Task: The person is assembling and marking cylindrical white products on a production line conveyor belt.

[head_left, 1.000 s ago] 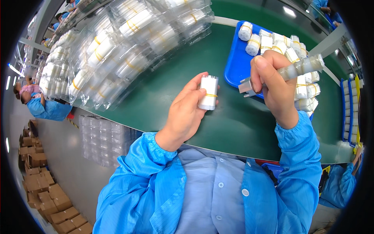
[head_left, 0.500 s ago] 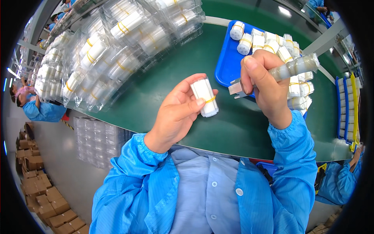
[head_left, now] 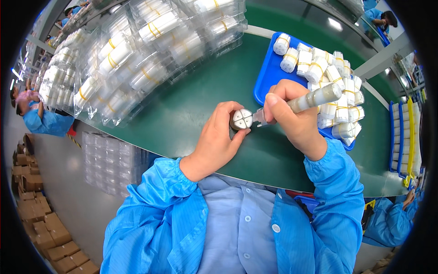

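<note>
My left hand (head_left: 213, 139) is closed round a white bundle (head_left: 242, 119), whose round end, split into several wedge-shaped segments, faces up. My right hand (head_left: 296, 121) grips a hand tool (head_left: 317, 97) with a thick, tape-wrapped grey handle and a flat metal tip. That tip is right beside the bundle's end; whether they touch I cannot tell. Just beyond my right hand lies a blue tray (head_left: 264, 84) heaped with similar white bundles (head_left: 315, 69), held by yellow rubber bands.
Stacked clear plastic trays (head_left: 150, 68) filled with banded white bundles take up the left of the green table (head_left: 191, 109). At the far right stand blue and yellow racks (head_left: 406, 137) of white pieces. Cardboard boxes (head_left: 50, 233) sit on the floor at left; co-workers (head_left: 45, 116) are at both sides.
My left hand has turned the bundle, so its end now faces up instead of its banded side. My right hand has brought the tool left and down to it.
</note>
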Tool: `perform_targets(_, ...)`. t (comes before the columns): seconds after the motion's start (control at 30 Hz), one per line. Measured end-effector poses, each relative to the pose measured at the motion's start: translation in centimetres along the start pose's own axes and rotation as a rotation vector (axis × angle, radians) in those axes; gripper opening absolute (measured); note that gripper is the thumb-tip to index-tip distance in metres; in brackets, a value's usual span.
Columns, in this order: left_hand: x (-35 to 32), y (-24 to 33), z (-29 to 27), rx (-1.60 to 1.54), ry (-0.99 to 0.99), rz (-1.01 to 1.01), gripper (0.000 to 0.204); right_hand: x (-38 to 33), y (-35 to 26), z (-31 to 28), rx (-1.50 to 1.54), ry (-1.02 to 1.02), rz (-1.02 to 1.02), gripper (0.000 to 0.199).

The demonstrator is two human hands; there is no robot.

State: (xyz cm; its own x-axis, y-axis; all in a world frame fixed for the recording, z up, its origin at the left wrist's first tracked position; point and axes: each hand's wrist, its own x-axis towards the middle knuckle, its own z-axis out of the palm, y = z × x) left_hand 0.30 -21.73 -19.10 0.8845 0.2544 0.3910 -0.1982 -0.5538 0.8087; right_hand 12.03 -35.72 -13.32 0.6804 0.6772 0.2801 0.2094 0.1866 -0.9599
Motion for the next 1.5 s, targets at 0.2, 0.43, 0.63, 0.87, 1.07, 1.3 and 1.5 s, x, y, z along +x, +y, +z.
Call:
perform_targets(0.2, -0.1, -0.1, 0.0, 0.047, 0.039, 0.030, 0.048, -0.4, 0.9, 0.8, -0.115, 0.003, -0.007, 0.026)
perform_targets(0.43, -0.1, -0.3, -0.2, 0.107, -0.004, 0.040, 0.051, -0.4, 1.4, 1.1, -0.153, 0.012, 0.013, 0.028)
perform_targets(0.63, 0.0, -0.7, -0.2, -0.095, -0.007, -0.083, 0.052, -0.2, 1.9, 0.9, -0.192, 0.016, -0.058, 0.028)
perform_targets(0.87, 2.3, -1.4, -2.8, -0.989, -0.149, -0.599, 0.046, 1.0, -1.7, -1.9, -0.004, 0.185, -0.080, 0.027)
perform_targets(1.07, 2.2, -0.6, -3.5, -0.997, -0.103, -0.613, 0.046, 0.9, -1.4, -1.1, 0.049, 0.142, -0.035, 0.029)
perform_targets(1.3, 1.5, 3.1, -7.5, -0.139, 0.025, -0.104, 0.061, -0.4, 1.7, 0.3, -0.220, -0.005, -0.048, 0.030)
perform_targets(1.5, 3.2, 6.6, -19.8, 0.753, 0.553, 0.332, 0.047, -0.7, 1.8, 1.4, -0.441, -0.167, -0.253, 0.028)
